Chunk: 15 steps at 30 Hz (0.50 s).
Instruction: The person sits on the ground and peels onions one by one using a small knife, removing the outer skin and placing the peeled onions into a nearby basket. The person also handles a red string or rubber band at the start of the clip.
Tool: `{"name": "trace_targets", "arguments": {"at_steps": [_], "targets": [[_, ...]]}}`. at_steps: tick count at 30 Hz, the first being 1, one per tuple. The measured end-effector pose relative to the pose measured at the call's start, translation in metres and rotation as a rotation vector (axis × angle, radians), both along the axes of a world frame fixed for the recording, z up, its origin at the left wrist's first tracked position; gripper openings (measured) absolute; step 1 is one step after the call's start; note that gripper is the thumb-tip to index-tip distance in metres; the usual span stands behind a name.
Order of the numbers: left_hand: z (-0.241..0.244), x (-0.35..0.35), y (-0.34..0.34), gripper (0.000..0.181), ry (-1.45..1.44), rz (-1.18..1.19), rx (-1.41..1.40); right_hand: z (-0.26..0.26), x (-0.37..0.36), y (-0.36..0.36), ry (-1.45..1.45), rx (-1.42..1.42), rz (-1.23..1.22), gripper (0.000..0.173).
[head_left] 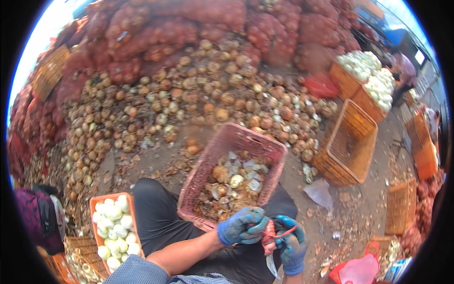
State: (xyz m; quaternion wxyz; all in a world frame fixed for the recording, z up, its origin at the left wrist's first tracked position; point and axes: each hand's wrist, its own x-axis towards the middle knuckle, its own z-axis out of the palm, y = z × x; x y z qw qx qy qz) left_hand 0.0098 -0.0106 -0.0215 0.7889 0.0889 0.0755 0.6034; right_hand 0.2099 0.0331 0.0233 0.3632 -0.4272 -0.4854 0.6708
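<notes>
My left hand point(244, 227), in a blue coated glove, has its fingers closed at the end of a knife handle wrapped in red strips point(269, 237). The short curved knife blade point(271, 265) points down. My right hand point(292, 245), gloved alike, pinches a loose red strip coming from the handle; its fingertips are partly hidden. Just beyond both hands, a pink plastic crate point(232, 129) is tilted against my legs, holding onion skins and a few onions. A peeled onion point(236, 181) lies among the skins.
An orange crate of peeled onions point(94, 213) stands at my left. Unpeeled onions point(212, 88) lie heaped ahead, before stacked red mesh sacks point(159, 32). To the right are an orange crate point(331, 149) and a plastic bag point(319, 193); a person point(404, 72) is farther off.
</notes>
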Motion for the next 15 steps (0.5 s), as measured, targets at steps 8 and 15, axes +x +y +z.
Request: {"name": "trace_targets", "arguments": {"at_steps": [8,15], "targets": [[0.014,-0.009,-0.007,0.022,-0.536,-0.019,0.159,-0.026,-0.016,-0.006,0.08,0.389,0.021,0.048],[0.031,-0.005,0.0,0.026,-0.732,0.173,0.147,0.003,-0.071,0.002,0.436,0.031,0.361,0.04]]}}
